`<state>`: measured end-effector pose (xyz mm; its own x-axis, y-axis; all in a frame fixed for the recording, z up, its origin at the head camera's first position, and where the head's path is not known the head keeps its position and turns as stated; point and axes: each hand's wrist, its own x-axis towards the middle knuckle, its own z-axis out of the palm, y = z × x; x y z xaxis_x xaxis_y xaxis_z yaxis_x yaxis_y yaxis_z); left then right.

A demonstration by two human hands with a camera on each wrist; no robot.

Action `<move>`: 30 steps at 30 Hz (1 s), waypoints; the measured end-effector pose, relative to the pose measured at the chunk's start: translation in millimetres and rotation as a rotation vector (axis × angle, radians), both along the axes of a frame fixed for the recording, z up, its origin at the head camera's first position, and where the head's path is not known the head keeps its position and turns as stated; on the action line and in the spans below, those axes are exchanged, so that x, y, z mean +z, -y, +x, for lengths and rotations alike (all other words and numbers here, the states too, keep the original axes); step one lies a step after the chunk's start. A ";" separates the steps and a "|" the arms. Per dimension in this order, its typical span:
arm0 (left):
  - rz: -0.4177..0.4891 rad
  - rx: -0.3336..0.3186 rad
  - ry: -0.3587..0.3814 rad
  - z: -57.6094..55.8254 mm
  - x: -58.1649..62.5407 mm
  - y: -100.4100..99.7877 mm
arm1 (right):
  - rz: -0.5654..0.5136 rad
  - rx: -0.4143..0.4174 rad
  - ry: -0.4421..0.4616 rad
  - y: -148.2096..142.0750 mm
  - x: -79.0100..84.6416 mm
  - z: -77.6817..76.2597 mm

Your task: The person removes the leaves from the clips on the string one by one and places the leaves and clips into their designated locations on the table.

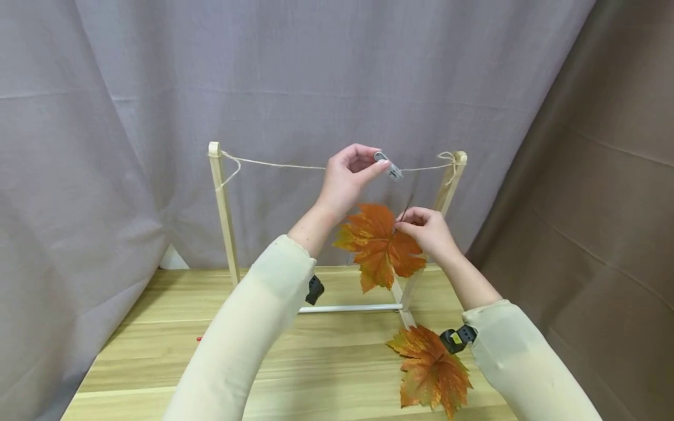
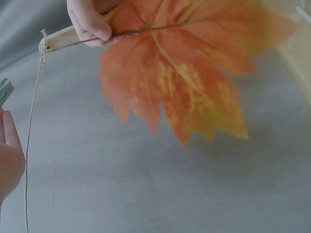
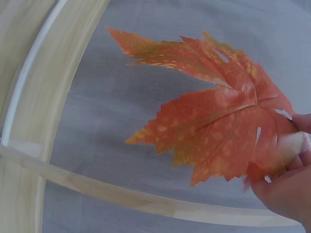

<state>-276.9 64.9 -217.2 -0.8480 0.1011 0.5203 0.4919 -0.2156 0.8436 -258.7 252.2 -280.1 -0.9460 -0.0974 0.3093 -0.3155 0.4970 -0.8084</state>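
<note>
My left hand (image 1: 344, 178) pinches a grey clothespin (image 1: 388, 166) between thumb and fingers, right by the string (image 1: 284, 165). In the left wrist view the clothespin (image 2: 6, 91) shows only in part at the left edge. Lower and to the right, my right hand (image 1: 427, 231) pinches the thin dark stem of an orange maple leaf (image 1: 376, 248). That leaf hangs below the string, its stem pointing up. The right wrist view shows the leaf (image 3: 214, 131) spread out beside the fingers.
The string is tied between two wooden posts, a left one (image 1: 223, 216) and a right one (image 1: 447, 184). A white rod (image 1: 353, 308) runs low across the frame. Another maple leaf (image 1: 434, 371) lies at the table's (image 1: 326, 362) front right. Something small and red (image 1: 199, 338) shows at left.
</note>
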 end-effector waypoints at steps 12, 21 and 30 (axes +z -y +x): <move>-0.179 -0.023 0.003 14.3 -21.8 22.9 | 0.071 -0.099 0.049 -16.3 -7.9 3.2; -0.185 0.000 0.071 18.4 -55.3 52.5 | 0.072 -0.069 0.080 -31.8 -16.4 11.4; -0.193 -0.020 0.114 18.8 -84.8 89.8 | 0.066 -0.055 0.107 -45.4 -26.0 14.6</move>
